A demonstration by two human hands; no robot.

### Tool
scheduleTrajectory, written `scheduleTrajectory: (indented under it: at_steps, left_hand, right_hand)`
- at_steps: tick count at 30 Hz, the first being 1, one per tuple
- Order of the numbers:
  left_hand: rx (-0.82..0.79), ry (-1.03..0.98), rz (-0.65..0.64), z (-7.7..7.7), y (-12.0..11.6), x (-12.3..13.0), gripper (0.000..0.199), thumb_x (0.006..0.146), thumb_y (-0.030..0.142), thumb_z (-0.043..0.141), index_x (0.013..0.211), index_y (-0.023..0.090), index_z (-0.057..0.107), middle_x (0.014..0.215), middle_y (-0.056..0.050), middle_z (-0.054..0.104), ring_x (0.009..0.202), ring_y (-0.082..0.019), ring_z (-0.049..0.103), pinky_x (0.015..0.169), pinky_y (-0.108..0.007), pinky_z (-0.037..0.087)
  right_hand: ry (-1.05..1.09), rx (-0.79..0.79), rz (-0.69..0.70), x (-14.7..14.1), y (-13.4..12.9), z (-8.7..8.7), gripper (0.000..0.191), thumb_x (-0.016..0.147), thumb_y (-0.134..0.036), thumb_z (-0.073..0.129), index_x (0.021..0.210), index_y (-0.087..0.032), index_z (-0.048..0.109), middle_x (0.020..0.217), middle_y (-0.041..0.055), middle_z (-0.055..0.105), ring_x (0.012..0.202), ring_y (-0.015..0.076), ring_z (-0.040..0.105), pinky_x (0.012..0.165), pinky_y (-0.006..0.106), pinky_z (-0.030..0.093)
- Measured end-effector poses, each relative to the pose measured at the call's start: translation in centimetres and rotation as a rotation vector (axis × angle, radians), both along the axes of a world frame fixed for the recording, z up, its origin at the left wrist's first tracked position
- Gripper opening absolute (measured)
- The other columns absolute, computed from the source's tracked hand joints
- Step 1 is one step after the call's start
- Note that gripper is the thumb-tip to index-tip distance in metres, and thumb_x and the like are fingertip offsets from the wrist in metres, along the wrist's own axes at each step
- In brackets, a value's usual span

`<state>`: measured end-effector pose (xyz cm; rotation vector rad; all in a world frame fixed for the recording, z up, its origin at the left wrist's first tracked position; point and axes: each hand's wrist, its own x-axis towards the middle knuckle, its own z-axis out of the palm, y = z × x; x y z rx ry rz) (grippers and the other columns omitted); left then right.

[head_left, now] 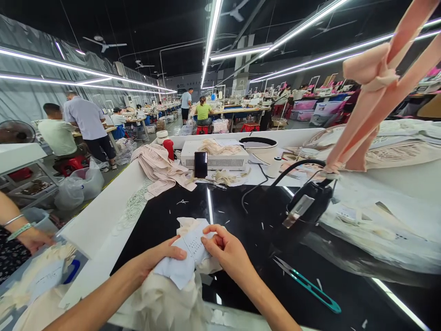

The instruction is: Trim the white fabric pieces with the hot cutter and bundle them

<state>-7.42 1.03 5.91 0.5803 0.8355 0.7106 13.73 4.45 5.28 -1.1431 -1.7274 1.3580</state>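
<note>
Over the near part of a glossy black tabletop (pixel 158 216), my left hand (pixel 169 250) grips a white paper slip (pixel 189 253) with printed marks, its thumb on top. Cream fabric (pixel 172 294) lies beneath the slip and hangs down at the table's near edge. My right hand (pixel 220 246) is at the slip's upper right edge, thumb and index finger pinched together there. Teal thread snips (pixel 310 287) lie on the black surface to the right of my hands.
A black device (pixel 308 207) hangs from pink straps (pixel 370 92) at right, beside plastic-wrapped pieces (pixel 379 225). Behind are a phone (pixel 200 164), a white box (pixel 215 156) and pink fabric (pixel 160 170). Another person's hand (pixel 36 239) is at far left, over a fabric-filled bin.
</note>
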Motion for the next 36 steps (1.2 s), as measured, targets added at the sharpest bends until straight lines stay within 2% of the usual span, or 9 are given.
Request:
scheduleTrajectory:
  at_steps: [5,12,14,19,24,27,30,33,36]
  left_hand:
    - [-0.057,-0.042,-0.007,0.0,-0.2,0.3,0.098,0.054,0.027,0.089,0.135,0.006,0.038,0.093,-0.01,0.062,0.07,-0.012,0.059,0.064,-0.022,0.046]
    - [-0.094,-0.028,0.131,0.8,0.4,0.7,0.106,0.047,0.03,0.093,0.136,0.007,0.038,0.081,-0.008,0.063,0.063,-0.018,0.06,0.062,-0.028,0.047]
    - [-0.139,-0.011,0.157,1.2,0.1,0.7,0.102,0.045,0.031,0.093,0.131,0.008,0.043,0.078,-0.007,0.063,0.058,-0.017,0.058,0.059,-0.027,0.045]
    - [-0.297,-0.096,0.139,1.1,-1.0,0.6,0.052,0.062,0.034,0.081,0.096,0.002,0.06,0.069,-0.008,0.062,0.054,-0.015,0.055,0.055,-0.025,0.04]
    - [-0.268,-0.116,0.076,-0.1,-1.4,0.9,0.073,0.042,0.031,0.095,0.101,0.001,0.063,0.067,-0.006,0.062,0.061,-0.015,0.06,0.061,-0.021,0.047]
    - [-0.108,-0.113,-0.063,-0.5,-1.7,0.9,0.075,0.054,0.032,0.09,0.117,0.004,0.062,0.081,-0.009,0.065,0.065,-0.013,0.06,0.066,-0.02,0.05]
    - [-0.042,-0.128,-0.201,-0.2,-2.1,0.8,0.07,0.06,0.025,0.084,0.123,0.006,0.062,0.096,-0.013,0.065,0.076,-0.014,0.063,0.072,-0.021,0.052]
    - [0.001,-0.13,-0.274,0.0,-2.5,0.4,0.065,0.059,0.018,0.081,0.121,0.009,0.064,0.092,-0.012,0.066,0.085,-0.018,0.065,0.077,-0.024,0.052]
    - [-0.04,-0.216,-0.268,-1.3,-2.8,-0.6,0.052,0.051,0.017,0.081,0.101,0.008,0.071,0.071,-0.006,0.065,0.065,-0.016,0.064,0.066,-0.022,0.05]
  right_hand:
    - [-0.123,-0.032,0.022,0.2,-0.9,1.4,0.028,0.088,-0.038,0.049,0.103,-0.015,0.054,0.069,0.0001,0.055,0.057,0.0104,0.043,0.045,0.02,0.035]
    - [0.129,-0.414,0.039,-0.8,-1.8,1.5,0.028,0.085,-0.031,0.052,0.105,-0.015,0.041,0.076,-0.0025,0.059,0.044,0.0045,0.032,0.036,0.02,0.04]
    - [0.123,-0.35,0.069,-0.5,-1.8,0.5,0.031,0.083,-0.036,0.053,0.102,-0.014,0.044,0.077,-0.0006,0.055,0.05,0.0062,0.036,0.036,0.02,0.041]
    - [0.011,-0.055,0.02,1.2,-1.2,-1.9,0.04,0.091,-0.05,0.044,0.099,-0.012,0.052,0.075,0.0012,0.042,0.052,0.008,0.037,0.038,0.024,0.045]
    - [-0.032,0.158,-0.047,2.2,-0.5,-2.1,0.036,0.098,-0.046,0.037,0.092,-0.013,0.05,0.07,0.001,0.045,0.054,0.0091,0.043,0.046,0.023,0.039]
    - [-0.07,0.235,-0.08,2.1,-0.3,-1.6,0.032,0.098,-0.041,0.037,0.087,-0.013,0.049,0.068,0.0011,0.046,0.056,0.0088,0.04,0.05,0.023,0.035]
    - [0.004,0.138,-0.087,1.8,-0.3,-1.5,0.028,0.095,-0.039,0.039,0.089,-0.014,0.05,0.069,0.001,0.045,0.056,0.0092,0.04,0.044,0.021,0.035]
    - [0.169,-0.07,-0.041,1.1,-0.6,-1.4,0.028,0.09,-0.042,0.046,0.089,-0.014,0.047,0.065,-0.0006,0.045,0.049,0.0091,0.041,0.038,0.021,0.032]
    - [0.338,-0.287,0.042,0.3,-1.3,-1.4,0.037,0.081,-0.047,0.061,0.087,-0.014,0.044,0.065,-0.0006,0.052,0.045,0.0084,0.042,0.037,0.02,0.031]
